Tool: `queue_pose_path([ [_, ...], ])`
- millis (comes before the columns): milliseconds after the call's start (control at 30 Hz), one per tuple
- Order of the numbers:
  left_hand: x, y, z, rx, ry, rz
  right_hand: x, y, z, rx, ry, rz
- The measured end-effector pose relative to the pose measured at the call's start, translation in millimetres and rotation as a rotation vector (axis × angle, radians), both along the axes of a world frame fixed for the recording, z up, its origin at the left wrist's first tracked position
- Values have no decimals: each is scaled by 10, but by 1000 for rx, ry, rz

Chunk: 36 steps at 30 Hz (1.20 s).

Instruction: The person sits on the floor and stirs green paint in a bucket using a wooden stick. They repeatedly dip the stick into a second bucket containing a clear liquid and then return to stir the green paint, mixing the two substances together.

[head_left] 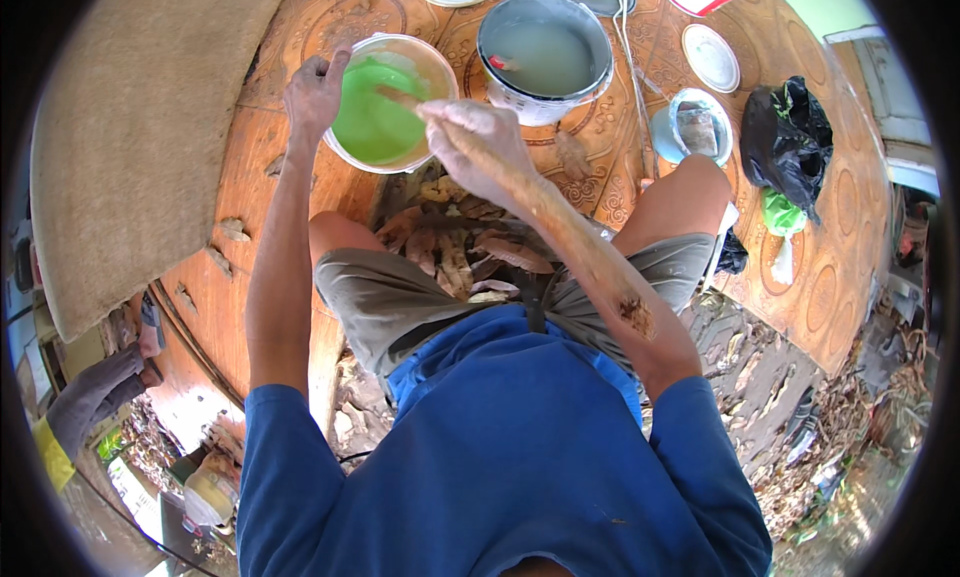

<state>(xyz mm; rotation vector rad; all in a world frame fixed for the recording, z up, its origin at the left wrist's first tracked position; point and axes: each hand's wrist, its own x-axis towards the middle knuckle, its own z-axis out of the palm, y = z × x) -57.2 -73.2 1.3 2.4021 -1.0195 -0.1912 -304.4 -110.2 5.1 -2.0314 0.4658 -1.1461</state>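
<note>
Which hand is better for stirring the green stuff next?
Probably the right hand: it grips the wooden stick, which reaches to the green liquid. The left hand is busy at the bucket's left edge, seemingly steadying it.

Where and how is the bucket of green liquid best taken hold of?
Probably by the left part of the bucket's rim, coming from the left, where the left hand holds it. The raised edge offers a grip beside the open top, while the right hand and wooden stick crowd the right side.
</note>
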Motion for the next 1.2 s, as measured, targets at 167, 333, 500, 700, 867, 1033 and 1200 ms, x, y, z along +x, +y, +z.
queue_pose_path([
  [167, -2, -25, 0, -2, 0, -14, -175, 188, 102, 92, 13, 182],
  [333, 78, 28, -51, 7, 16, 13, -408, 49, 193, -76, 404, 191],
  [500, 37, -11, -35, 8, 18, -3, -277, -106, 55, -100, 151, 38],
  [700, 28, -13, 3, 9, 2, -11, -328, 79, 40, -15, 186, 133],
  [867, -2, -4, 51, 19, 5, -20, -245, -71, 101, -48, 171, 121],
  [1033, -61, -23, 59, -6, 43, 3, -212, -221, 151, -64, 49, 39],
  [1200, -41, -33, 24, 5, -12, -14, -339, -82, 87, -160, 178, -4],
])
